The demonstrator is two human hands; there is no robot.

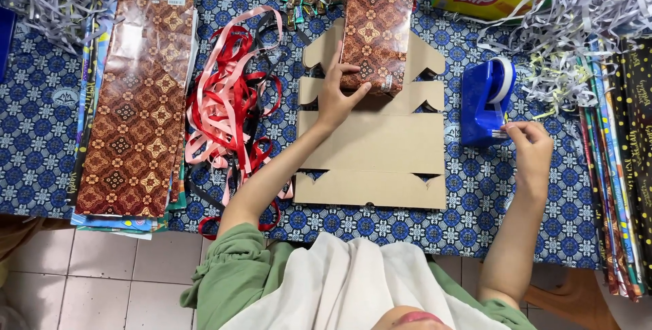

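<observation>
Tape [501, 131] is being pinched at the blue dispenser [483, 102] by the right hand [531, 148] — the half-wrapped box [375, 28] is being pressed flat-fingered by the left hand [337, 97], unsealed.

I see a brown, orange-patterned wrapped box [375, 24] at twelve o'clock, plain tan cardboard [380, 143] beneath, a blue tape dispenser [483, 102] at two o'clock, red-and-pink ribbons [231, 92] at ten, blue floral-patterned surface [41, 147].

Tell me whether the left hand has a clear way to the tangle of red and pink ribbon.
Probably yes. The left hand rests on the brown patterned wrapped box, and the ribbon tangle lies right beside it on the blue cloth, with nothing between. It would have to let go of the box.
</observation>
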